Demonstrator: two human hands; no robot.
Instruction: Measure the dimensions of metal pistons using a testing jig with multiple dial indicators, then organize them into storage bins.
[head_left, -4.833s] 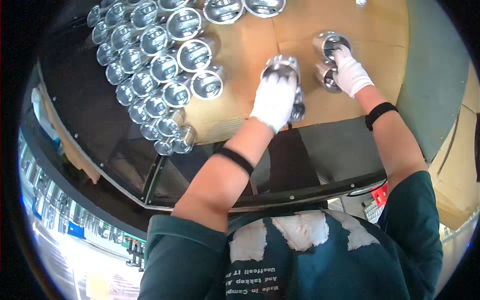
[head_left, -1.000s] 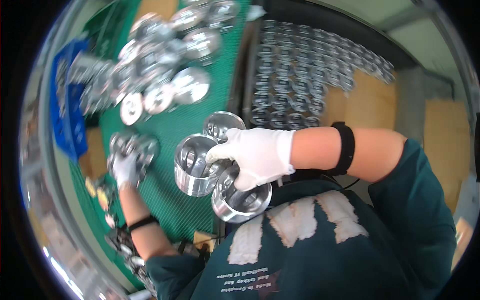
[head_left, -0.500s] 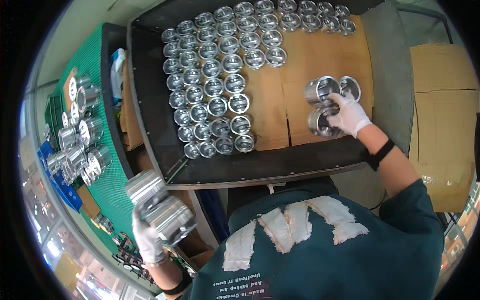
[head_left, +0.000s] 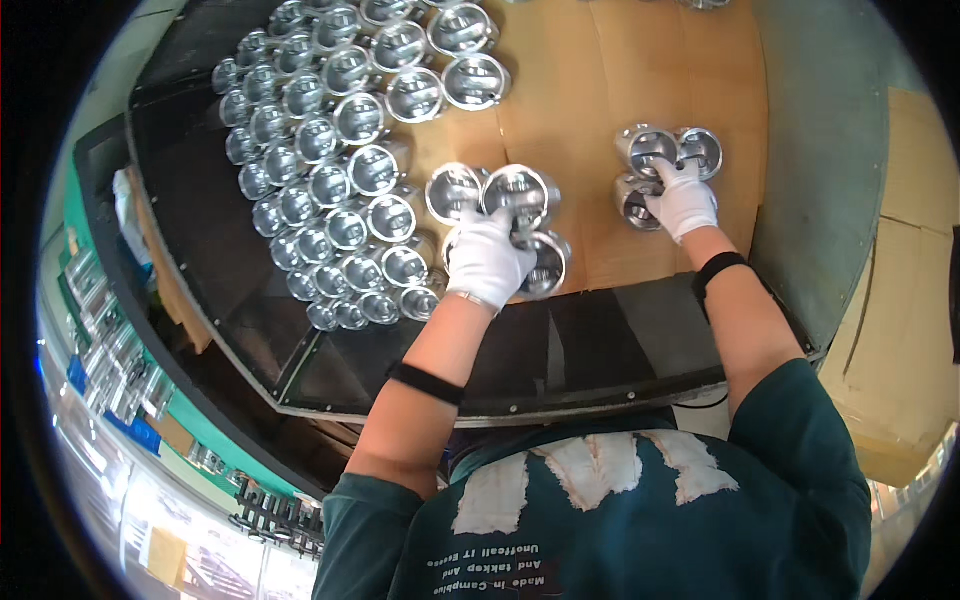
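Observation:
My left hand, in a white glove, is closed over a cluster of several shiny metal pistons, their hollow ends up; one piston shows most fully. Whether this cluster rests on the cardboard or hangs just above it I cannot tell. Farther right, my gloved right hand has its fingers dipped into a group of three visible pistons, one of them at the top left of the group. Left of my left hand, rows of similar pistons stand close together, hollow ends up.
Flat cardboard lines a dark-walled bin, with a near rim before me and a grey right wall. Outside, a green-topped bench with more pistons is at left. Cardboard stands at right.
My left hand has swung from beside the bench into the bin, carrying pistons. My right hand stays at its group. The view has shifted, showing the rows closer.

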